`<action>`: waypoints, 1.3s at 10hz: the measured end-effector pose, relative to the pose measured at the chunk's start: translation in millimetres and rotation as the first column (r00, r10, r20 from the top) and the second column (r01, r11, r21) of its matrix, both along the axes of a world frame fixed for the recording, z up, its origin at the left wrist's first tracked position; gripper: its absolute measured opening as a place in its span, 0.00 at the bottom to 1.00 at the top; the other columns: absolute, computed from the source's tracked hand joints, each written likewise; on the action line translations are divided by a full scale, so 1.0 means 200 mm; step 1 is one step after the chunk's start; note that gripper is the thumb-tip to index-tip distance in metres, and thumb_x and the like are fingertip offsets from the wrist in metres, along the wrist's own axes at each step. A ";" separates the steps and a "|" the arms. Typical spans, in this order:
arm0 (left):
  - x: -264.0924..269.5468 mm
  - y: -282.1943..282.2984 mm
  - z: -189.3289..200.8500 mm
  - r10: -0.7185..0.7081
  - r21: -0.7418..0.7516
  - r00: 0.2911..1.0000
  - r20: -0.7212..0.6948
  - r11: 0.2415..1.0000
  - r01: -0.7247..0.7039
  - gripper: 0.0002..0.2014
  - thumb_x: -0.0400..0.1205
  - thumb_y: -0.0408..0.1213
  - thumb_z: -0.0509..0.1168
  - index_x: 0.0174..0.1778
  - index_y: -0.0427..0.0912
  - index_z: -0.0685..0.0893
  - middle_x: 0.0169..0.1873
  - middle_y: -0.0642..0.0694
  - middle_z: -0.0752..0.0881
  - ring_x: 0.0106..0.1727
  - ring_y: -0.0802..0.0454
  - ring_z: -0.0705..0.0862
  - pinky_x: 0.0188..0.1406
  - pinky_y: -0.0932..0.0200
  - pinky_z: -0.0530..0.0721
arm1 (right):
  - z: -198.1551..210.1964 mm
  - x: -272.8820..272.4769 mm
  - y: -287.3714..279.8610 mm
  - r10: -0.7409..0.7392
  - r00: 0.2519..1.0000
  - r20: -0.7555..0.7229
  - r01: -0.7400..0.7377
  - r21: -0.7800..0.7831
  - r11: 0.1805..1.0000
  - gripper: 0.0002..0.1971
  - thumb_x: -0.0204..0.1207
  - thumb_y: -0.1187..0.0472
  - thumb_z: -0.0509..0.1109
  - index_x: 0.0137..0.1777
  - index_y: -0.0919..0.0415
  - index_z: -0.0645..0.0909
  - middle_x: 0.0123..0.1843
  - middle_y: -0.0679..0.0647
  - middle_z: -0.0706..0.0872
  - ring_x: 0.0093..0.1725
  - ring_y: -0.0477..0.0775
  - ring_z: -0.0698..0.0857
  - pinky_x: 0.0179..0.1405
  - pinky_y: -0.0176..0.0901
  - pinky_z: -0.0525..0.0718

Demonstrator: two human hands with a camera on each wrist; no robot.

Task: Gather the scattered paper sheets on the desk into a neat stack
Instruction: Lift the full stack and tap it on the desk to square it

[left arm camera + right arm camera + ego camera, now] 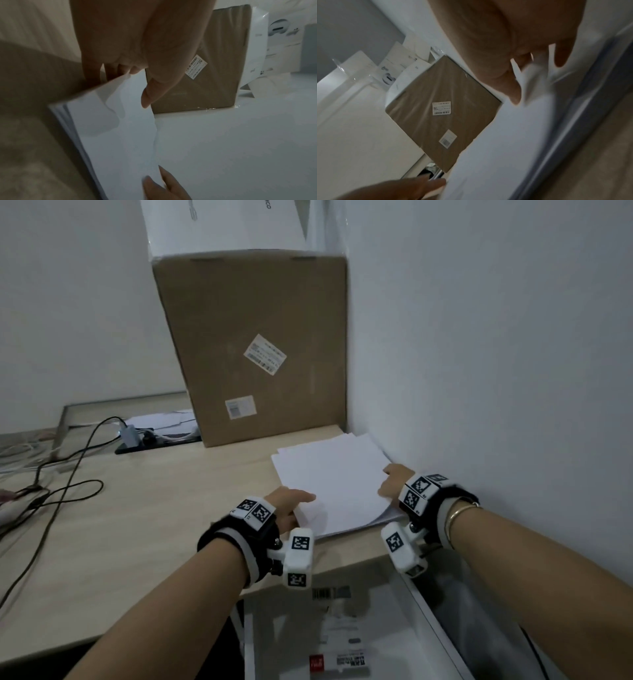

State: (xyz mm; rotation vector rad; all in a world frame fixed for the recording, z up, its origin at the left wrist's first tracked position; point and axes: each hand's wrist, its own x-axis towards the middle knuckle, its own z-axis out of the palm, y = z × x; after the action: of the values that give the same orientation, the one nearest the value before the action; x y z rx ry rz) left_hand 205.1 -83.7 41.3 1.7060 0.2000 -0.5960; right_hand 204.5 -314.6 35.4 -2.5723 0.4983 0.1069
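Observation:
A stack of white paper sheets (335, 481) lies on the light wooden desk (154, 525), close to the right wall. Its far edges are slightly fanned. My left hand (294, 503) pinches the stack's near left edge, thumb on top and fingers underneath. In the left wrist view the thumb (154, 88) presses the top sheet (116, 142). My right hand (390, 484) pinches the right edge, which curls up off the desk. In the right wrist view its thumb (510, 86) lies over the paper (505, 135), with the fingers behind it.
A tall brown cardboard box (253, 347) stands just behind the sheets, with a white box (222, 224) on top. A power strip (154, 440) and dark cables (61, 474) lie at the left. The wall (496, 337) borders the right side. A white box (342, 628) sits below the desk's front edge.

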 end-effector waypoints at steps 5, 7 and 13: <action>0.09 -0.03 -0.09 0.082 0.070 0.996 0.045 0.994 -0.085 0.30 0.83 0.29 0.64 0.80 0.36 0.59 0.74 0.36 0.66 0.60 0.37 0.73 0.55 0.44 0.75 | -0.01 -0.05 -0.06 0.040 0.995 -0.088 -0.039 0.003 0.999 0.29 0.75 0.58 0.74 0.75 0.62 0.72 0.74 0.58 0.76 0.72 0.60 0.77 0.69 0.45 0.75; 0.08 0.09 -0.09 0.075 0.137 0.996 0.053 0.987 -0.082 0.27 0.82 0.30 0.66 0.76 0.36 0.65 0.66 0.36 0.72 0.53 0.38 0.77 0.51 0.45 0.77 | -0.03 -0.10 0.02 0.110 0.992 -0.065 -0.108 0.033 0.994 0.27 0.73 0.59 0.75 0.71 0.60 0.74 0.70 0.56 0.79 0.67 0.59 0.79 0.67 0.48 0.77; -0.39 0.51 -0.04 0.244 0.372 0.967 0.071 0.893 -0.252 0.28 0.80 0.36 0.67 0.74 0.29 0.69 0.70 0.31 0.75 0.70 0.35 0.76 0.65 0.46 0.76 | -0.01 -0.45 0.42 0.243 0.967 -0.069 -0.216 0.277 0.936 0.18 0.72 0.59 0.77 0.59 0.65 0.80 0.42 0.54 0.81 0.36 0.53 0.78 0.35 0.41 0.76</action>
State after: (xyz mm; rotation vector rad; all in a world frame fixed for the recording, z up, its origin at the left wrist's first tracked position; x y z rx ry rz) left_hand 127.8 18.4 33.3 2.0175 0.5385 -0.3600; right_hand 115.5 -229.6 33.2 -2.3553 0.1993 0.3654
